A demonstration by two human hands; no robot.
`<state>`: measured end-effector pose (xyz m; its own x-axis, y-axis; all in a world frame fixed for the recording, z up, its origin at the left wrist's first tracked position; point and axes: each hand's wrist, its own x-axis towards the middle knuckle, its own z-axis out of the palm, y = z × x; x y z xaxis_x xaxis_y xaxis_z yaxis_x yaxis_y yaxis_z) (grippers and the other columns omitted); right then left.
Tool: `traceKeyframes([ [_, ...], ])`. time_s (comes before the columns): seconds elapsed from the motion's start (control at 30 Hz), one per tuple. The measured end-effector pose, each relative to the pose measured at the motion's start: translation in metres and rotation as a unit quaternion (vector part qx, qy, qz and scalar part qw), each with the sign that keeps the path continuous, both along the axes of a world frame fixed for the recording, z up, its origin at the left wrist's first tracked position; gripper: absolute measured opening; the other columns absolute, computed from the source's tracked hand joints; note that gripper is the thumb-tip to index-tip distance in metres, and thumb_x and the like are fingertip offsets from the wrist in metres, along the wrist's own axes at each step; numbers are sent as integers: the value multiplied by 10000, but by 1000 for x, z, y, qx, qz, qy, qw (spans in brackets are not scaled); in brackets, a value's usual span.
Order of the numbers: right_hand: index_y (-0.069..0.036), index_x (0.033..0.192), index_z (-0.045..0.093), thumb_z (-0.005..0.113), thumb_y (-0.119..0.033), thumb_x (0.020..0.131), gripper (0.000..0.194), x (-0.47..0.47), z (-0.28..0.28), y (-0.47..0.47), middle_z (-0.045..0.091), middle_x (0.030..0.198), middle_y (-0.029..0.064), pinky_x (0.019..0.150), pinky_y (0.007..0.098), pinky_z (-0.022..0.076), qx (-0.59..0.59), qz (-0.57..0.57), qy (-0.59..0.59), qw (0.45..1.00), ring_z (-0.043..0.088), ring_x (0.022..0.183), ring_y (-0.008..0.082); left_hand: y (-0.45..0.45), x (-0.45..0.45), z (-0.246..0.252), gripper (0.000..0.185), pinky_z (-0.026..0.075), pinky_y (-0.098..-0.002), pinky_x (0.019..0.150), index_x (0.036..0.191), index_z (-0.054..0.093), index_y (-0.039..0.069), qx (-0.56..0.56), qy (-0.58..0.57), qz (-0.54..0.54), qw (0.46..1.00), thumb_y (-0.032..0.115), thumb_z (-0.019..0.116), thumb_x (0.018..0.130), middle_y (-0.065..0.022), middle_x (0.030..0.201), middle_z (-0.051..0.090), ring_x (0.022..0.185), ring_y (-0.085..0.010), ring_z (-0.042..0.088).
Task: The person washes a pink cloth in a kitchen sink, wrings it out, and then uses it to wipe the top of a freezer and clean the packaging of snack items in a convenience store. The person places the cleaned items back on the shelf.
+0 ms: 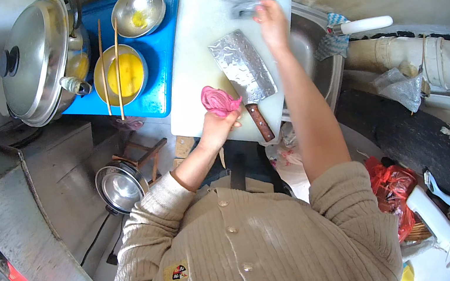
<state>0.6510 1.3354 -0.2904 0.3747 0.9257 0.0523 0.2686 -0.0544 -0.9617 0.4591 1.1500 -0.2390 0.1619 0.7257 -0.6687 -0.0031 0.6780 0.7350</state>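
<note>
My left hand [218, 129] grips a bunched pink cloth [219, 101] over the near part of the white cutting board [192, 25]. At the board's far right, the fingers of my right hand [272, 23] are closed on a shiny grey item [245, 6]. That item is blurred and has a curved rim; its kind is unclear. Between the two hands a cleaver [244, 66] lies flat on the board. Its wide blade is wet with streaks and drops, and its wooden handle [260, 122] points towards me. Neither hand touches the cleaver.
Left of the board, a blue board [154, 63] carries a bowl of yellow liquid [98, 79] with chopsticks [119, 75] across it, plus a metal bowl [156, 7] with yellow residue. A large lidded pot [37, 60] stands farther left. To the right is a metal sink [323, 75].
</note>
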Motion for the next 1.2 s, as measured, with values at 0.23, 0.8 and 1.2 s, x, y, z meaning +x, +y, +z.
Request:
traceKeyframes([
  [0.23,9,1014,540,556,-137,901,185,86,36,-87,600,903,57,713,214,435,-33,-103,-22,994,553,793,96,0,-19,6,171,449,-199,549,873,613,28,4,-37,-106,994,194,638,840,-28,766,624,642,-86,595],
  [0.8,-83,1100,564,507,-202,900,239,146,244,-87,612,1044,158,859,404,433,13,-12,-521,853,544,1007,363,-5,-39,20,182,448,-211,543,895,606,22,17,-86,-148,985,187,649,833,-46,774,617,618,-105,593],
  [1.2,-19,1118,551,501,-83,885,246,112,174,-113,559,1054,161,878,381,435,159,-198,-330,909,568,976,318,1,-51,22,196,454,-206,570,913,607,17,-17,-76,-102,992,186,658,827,-40,782,618,642,-93,590],
])
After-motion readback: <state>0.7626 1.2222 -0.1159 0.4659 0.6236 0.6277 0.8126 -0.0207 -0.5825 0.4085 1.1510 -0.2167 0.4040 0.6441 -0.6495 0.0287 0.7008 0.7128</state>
